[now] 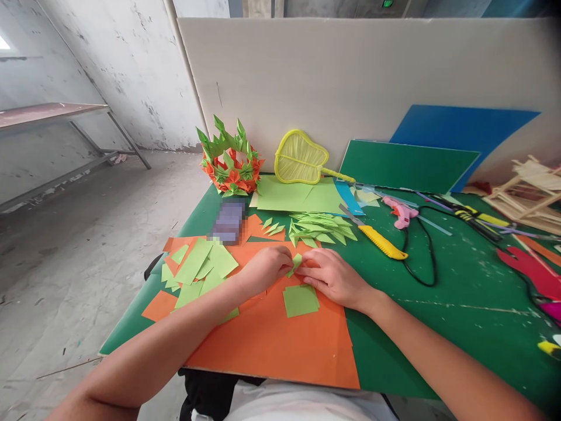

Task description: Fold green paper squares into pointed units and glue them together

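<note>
we pinch a small green paper point(295, 265) between the fingertips of both hands: the left hand point(269, 266) grasps it from one side, the right hand point(335, 276) from the other, so our grip is closed on it. it sits over the upper part of an orange sheet point(280, 351) on the green bench point(390, 356). just below our fingers lies a little stack of green squares point(301, 301); beyond them we see a heap of folded green pieces point(324, 227). more green scraps point(195, 263) spread to our left, and a yellow knife point(379, 238) rests to our right, blade bare, near a pink glue gun point(401, 212).
</note>
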Motion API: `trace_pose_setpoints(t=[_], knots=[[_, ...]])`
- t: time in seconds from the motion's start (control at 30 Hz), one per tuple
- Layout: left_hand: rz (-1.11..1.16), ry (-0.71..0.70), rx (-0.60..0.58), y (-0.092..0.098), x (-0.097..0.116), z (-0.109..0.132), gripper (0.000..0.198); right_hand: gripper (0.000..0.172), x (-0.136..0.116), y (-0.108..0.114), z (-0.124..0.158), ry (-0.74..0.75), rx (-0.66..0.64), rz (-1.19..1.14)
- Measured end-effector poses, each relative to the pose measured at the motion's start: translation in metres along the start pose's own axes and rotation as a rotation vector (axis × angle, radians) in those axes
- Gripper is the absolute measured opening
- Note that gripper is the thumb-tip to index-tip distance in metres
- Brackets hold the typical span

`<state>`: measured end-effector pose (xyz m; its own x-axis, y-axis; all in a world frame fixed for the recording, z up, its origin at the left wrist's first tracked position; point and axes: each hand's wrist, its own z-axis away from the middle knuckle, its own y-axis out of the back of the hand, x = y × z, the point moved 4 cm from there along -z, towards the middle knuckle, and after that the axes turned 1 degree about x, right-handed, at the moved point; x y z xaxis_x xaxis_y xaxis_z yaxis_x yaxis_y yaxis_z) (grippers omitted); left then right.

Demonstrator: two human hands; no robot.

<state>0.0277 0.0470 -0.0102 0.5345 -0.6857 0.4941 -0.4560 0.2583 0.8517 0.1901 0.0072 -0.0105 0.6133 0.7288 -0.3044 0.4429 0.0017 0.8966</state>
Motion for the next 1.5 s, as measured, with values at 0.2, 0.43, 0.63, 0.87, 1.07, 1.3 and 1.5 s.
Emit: trace_pose_setpoints(t=[0.2, 0.43, 0.63, 0.87, 1.07, 1.3, 1.5], knots=[[0.027, -0.004, 0.000, 0.001, 0.000, -0.001, 0.022, 0.027, -0.009, -0.007, -0.002, 0.033, -0.042, -0.034], [0.009, -0.016, -0.007, 0.001, 0.001, -0.001, 0.023, 0.026, -0.001, -0.002, -0.002, -0.035, -0.002, -0.071], [0.019, -0.036, 0.010, 0.001, 0.001, 0.000, 0.023, 0.027, 0.028, 0.008, 0.003, -0.200, 0.139, 0.071], [0.188, 0.041, 0.114, -0.001, -0.005, 0.003, 0.015, 0.031, 0.016, 0.007, 0.001, -0.133, 0.191, -0.002], [0.520, 0.210, 0.184, -0.006, -0.006, 0.002, 0.020, 0.056, 0.010, 0.000, 0.001, -0.118, 0.164, -0.073], [0.576, 0.263, 0.120, -0.010, -0.008, 0.002, 0.016, 0.035, 0.007, 0.002, 0.001, -0.116, 0.189, -0.145], [0.546, 0.289, 0.098, -0.011, -0.009, 0.004, 0.023, 0.015, 0.006, 0.002, 0.002, -0.060, 0.225, -0.132]])
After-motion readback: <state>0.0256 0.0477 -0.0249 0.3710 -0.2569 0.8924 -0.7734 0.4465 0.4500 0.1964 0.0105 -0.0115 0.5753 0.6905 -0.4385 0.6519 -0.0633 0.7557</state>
